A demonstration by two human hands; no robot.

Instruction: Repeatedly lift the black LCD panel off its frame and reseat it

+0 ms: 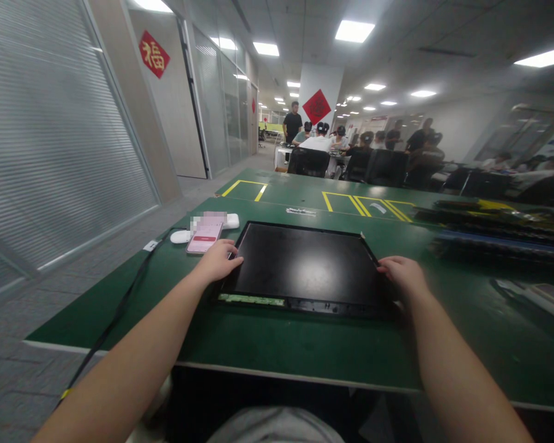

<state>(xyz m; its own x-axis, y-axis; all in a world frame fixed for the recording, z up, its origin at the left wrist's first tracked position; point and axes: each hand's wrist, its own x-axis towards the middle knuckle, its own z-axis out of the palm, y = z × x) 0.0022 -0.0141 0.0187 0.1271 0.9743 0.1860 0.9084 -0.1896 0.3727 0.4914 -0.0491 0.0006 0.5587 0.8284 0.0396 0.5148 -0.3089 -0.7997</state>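
The left hand (218,261) and right hand (404,275) had fingers curled over opposite side edges of a black panel (305,264) lying flat on the green tabletop (305,347). An uneven grip could tilt it, and sliding left could knock the phone (204,237) just beside. Bare tabletop lay ahead; stacked parts (498,240) crowded the right.

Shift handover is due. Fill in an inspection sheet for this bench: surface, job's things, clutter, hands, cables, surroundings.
Surface: green table with yellow marked boxes.
Job's things: black panel lying flat, green circuit strip along its near edge.
Clutter: phone and white device left of the panel; dark stacked items at right.
Hands: left hand on the panel's left edge, right hand on its right edge; grip unclear.
Cables: black cable running off the table's left side.
Surroundings: people at far tables, red sign on left wall.
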